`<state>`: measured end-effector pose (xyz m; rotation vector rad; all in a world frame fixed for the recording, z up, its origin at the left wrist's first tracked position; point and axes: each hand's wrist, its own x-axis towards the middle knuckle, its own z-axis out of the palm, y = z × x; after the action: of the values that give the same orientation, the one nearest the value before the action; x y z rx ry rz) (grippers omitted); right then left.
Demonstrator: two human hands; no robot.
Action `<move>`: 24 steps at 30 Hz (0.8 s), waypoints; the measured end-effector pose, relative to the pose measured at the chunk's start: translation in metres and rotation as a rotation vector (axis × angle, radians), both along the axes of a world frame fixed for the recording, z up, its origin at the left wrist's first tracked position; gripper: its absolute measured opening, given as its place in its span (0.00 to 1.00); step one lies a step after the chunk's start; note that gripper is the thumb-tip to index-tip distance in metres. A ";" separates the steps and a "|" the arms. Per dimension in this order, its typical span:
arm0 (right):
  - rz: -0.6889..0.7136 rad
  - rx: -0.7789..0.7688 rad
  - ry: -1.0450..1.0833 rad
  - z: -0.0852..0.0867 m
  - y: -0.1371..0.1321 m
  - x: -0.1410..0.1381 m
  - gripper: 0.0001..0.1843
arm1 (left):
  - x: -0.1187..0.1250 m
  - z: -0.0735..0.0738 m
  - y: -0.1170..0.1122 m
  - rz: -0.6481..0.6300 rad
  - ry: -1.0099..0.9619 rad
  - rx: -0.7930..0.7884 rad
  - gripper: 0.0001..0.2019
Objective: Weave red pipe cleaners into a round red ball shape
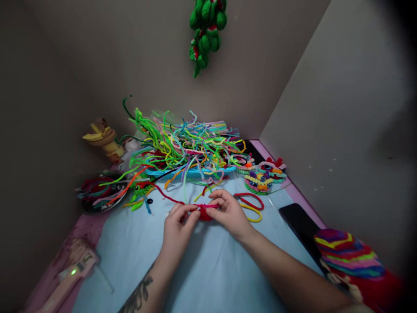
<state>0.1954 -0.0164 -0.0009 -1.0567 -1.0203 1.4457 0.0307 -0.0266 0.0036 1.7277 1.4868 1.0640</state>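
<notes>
Over the blue table cover, my left hand [181, 221] and my right hand [228, 213] come together around a small fuzzy red piece [205, 214]. A thin pink-magenta strip runs along its top edge between my fingertips. Both hands pinch the piece, one at each side, and my fingers hide part of it. From the left side a long red pipe cleaner [167, 195] reaches toward my left fingertips; whether it joins the piece I cannot tell. Just beyond my right hand lie a red loop [256, 200] and a yellow loop [253, 214].
A blue tray [176, 174] heaped with colourful pipe cleaners [182, 141] stands at the back. Leftward are a dark plate [93, 206] and a pink glue gun [70, 276] with a green light. A black phone [299, 224] and striped rainbow item [352, 254] lie right.
</notes>
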 end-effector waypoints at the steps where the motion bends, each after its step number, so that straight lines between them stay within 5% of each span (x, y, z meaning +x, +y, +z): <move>1: -0.009 -0.003 0.006 0.000 0.001 0.002 0.20 | -0.002 -0.001 0.001 -0.001 0.047 0.045 0.11; 6: -0.040 0.001 0.123 -0.003 0.008 0.014 0.21 | -0.018 -0.006 0.007 -0.014 0.344 0.232 0.11; 13: -0.102 0.011 0.212 -0.002 0.014 0.025 0.20 | -0.041 -0.012 0.020 0.065 0.680 0.293 0.09; 20: -0.093 0.013 0.129 -0.006 0.014 0.023 0.20 | -0.046 -0.007 0.022 0.147 0.281 0.462 0.11; 24: -0.101 0.052 0.008 -0.007 0.010 0.016 0.19 | -0.037 0.001 0.014 0.061 -0.030 0.275 0.10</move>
<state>0.2113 -0.0065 -0.0080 -1.0489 -0.9801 1.3343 -0.0059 -0.0124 0.0050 1.8504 1.4365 1.3742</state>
